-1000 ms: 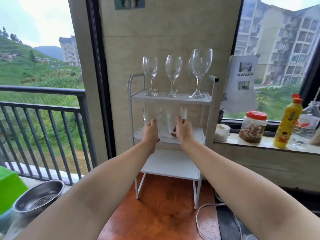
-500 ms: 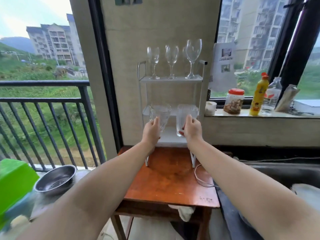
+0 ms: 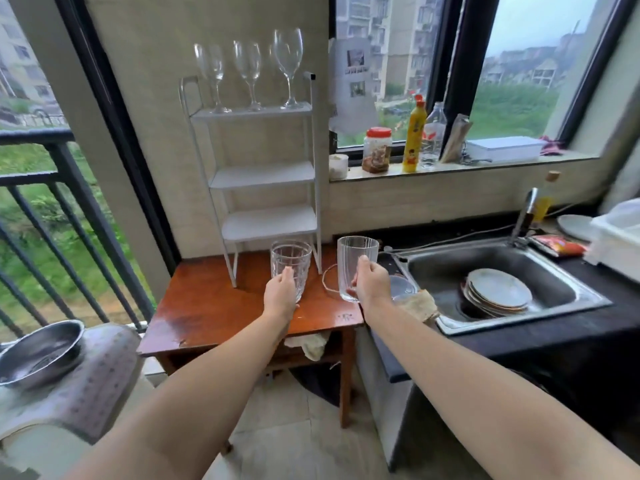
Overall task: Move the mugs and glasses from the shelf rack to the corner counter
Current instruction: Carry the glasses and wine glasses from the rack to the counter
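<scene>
My left hand (image 3: pixel 282 294) grips a patterned clear tumbler (image 3: pixel 291 259), held upright above the wooden table. A plain clear glass mug (image 3: pixel 355 258) is in my right hand (image 3: pixel 372 284), held over the gap between the table and the sink. Behind them stands the white shelf rack (image 3: pixel 263 174). Its top shelf carries three wine glasses (image 3: pixel 251 72); the two lower shelves show nothing on them.
The rack stands on a brown wooden table (image 3: pixel 207 306). To the right is a steel sink (image 3: pixel 554 299) holding stacked plates (image 3: pixel 498 292). A jar, a yellow bottle (image 3: pixel 414 136) and a box line the window sill. A metal colander (image 3: pixel 38 353) sits at the left.
Both hands have drawn the tumbler and the mug out of the rack's middle shelf and back toward me, lower and to the right. The view has pulled away and turned toward the sink.
</scene>
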`<state>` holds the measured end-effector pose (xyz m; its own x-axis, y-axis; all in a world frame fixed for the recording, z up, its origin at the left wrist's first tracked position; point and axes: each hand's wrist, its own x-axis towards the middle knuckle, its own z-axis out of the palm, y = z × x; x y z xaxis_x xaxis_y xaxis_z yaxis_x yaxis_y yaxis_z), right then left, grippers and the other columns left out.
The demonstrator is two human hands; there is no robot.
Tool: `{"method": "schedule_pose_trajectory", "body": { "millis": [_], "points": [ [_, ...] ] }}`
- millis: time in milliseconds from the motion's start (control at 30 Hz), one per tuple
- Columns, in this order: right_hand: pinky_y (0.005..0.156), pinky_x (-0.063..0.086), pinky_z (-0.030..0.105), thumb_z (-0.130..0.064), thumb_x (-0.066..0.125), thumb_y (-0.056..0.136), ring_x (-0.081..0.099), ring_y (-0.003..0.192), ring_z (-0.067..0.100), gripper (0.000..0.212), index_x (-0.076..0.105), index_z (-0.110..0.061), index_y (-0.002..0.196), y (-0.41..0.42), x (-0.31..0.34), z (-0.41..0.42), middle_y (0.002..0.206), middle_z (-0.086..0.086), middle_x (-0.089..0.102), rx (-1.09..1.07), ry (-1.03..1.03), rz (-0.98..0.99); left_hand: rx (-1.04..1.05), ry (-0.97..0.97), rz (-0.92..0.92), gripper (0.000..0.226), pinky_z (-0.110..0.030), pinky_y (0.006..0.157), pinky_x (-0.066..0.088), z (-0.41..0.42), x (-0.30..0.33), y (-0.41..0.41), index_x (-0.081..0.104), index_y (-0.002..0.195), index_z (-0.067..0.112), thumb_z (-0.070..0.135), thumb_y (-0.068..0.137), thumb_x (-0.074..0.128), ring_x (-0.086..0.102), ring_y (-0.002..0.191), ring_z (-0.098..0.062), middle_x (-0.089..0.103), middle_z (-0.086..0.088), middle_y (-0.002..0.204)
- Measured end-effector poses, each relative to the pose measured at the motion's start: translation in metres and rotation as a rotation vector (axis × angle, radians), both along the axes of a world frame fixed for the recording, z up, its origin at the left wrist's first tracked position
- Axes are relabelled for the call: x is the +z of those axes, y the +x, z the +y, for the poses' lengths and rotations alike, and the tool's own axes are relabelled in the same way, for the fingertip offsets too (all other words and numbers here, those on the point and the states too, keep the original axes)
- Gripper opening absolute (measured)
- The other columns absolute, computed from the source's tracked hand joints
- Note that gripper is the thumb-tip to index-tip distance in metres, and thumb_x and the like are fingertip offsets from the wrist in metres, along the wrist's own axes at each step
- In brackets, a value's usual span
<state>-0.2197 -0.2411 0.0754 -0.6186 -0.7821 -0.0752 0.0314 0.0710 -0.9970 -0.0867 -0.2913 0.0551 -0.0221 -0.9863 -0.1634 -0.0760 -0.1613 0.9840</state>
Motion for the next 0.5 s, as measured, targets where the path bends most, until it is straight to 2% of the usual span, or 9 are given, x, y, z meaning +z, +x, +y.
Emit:
{"method": "schedule_pose_trajectory", "body": {
  "millis": [67,133,200,233,300,367,433,500],
  "points": [
    [0.069,0.043,0.039,-0.027,0.036,0.100,0.041,0.055,0.017,0.045,0.040,-0.014,0.057,-0.021,-0.009,0.027,0.057,0.004,0.039,-0.062,0.029,-0.007,-0.030,0.030,0.001,0.034,-0.036,0.070,0.045,0.021,-0.009,-0.019,0.052,0.073,0.024,0.035,0.099,0.034,0.051,0.087,-0.025,0.055,-0.009,0.095],
    [0.066,0.043,0.038,-0.027,0.036,0.099,0.041,0.055,0.018,0.044,0.039,-0.013,0.057,-0.043,-0.019,0.058,0.057,0.004,0.038,-0.121,0.048,-0.014,-0.058,0.062,0.015,0.034,-0.038,0.075,0.049,0.047,-0.017,-0.041,0.063,0.086,0.015,0.034,0.098,0.036,0.054,0.089,-0.025,0.063,-0.011,0.101],
    [0.058,0.043,0.034,-0.023,0.035,0.099,0.039,0.053,0.018,0.041,0.040,-0.010,0.060,-0.067,-0.029,0.092,0.056,0.005,0.037,-0.157,0.060,-0.021,-0.070,0.084,0.050,0.036,-0.034,0.071,0.049,0.074,-0.025,-0.064,0.066,0.103,0.006,0.030,0.097,0.040,0.057,0.087,-0.027,0.065,-0.014,0.102],
    [0.056,0.044,0.032,-0.022,0.034,0.099,0.040,0.053,0.017,0.040,0.040,-0.008,0.062,-0.076,-0.032,0.110,0.056,0.006,0.037,-0.165,0.071,-0.025,-0.079,0.092,0.061,0.034,-0.030,0.064,0.046,0.086,-0.030,-0.076,0.065,0.102,0.006,0.029,0.097,0.041,0.057,0.083,-0.027,0.063,-0.014,0.097],
    [0.060,0.047,0.034,-0.023,0.035,0.098,0.042,0.053,0.017,0.042,0.041,-0.007,0.060,-0.097,-0.041,0.147,0.056,0.006,0.040,-0.196,0.101,-0.044,-0.117,0.117,0.047,0.031,-0.027,0.056,0.040,0.115,-0.039,-0.101,0.062,0.086,0.009,0.029,0.097,0.041,0.053,0.068,-0.024,0.058,-0.011,0.079],
    [0.066,0.047,0.037,-0.024,0.036,0.099,0.045,0.054,0.017,0.043,0.043,-0.009,0.059,-0.122,-0.053,0.191,0.057,0.006,0.043,-0.241,0.126,-0.053,-0.166,0.149,0.029,0.034,-0.030,0.059,0.040,0.149,-0.053,-0.129,0.059,0.076,0.010,0.029,0.097,0.041,0.052,0.066,-0.026,0.054,-0.009,0.070],
    [0.067,0.046,0.036,-0.025,0.036,0.099,0.044,0.054,0.017,0.043,0.042,-0.010,0.060,-0.144,-0.064,0.232,0.058,0.006,0.042,-0.266,0.158,-0.052,-0.239,0.187,-0.001,0.038,-0.037,0.067,0.045,0.182,-0.068,-0.156,0.065,0.086,0.005,0.033,0.095,0.041,0.059,0.085,-0.035,0.062,-0.022,0.089],
    [0.067,0.047,0.037,-0.026,0.035,0.100,0.043,0.054,0.017,0.044,0.040,-0.011,0.059,-0.166,-0.074,0.273,0.059,0.006,0.041,-0.309,0.183,-0.047,-0.309,0.236,-0.031,0.040,-0.037,0.065,0.049,0.219,-0.077,-0.184,0.064,0.102,0.004,0.035,0.096,0.040,0.061,0.097,-0.039,0.063,-0.023,0.108]
  ]
}}
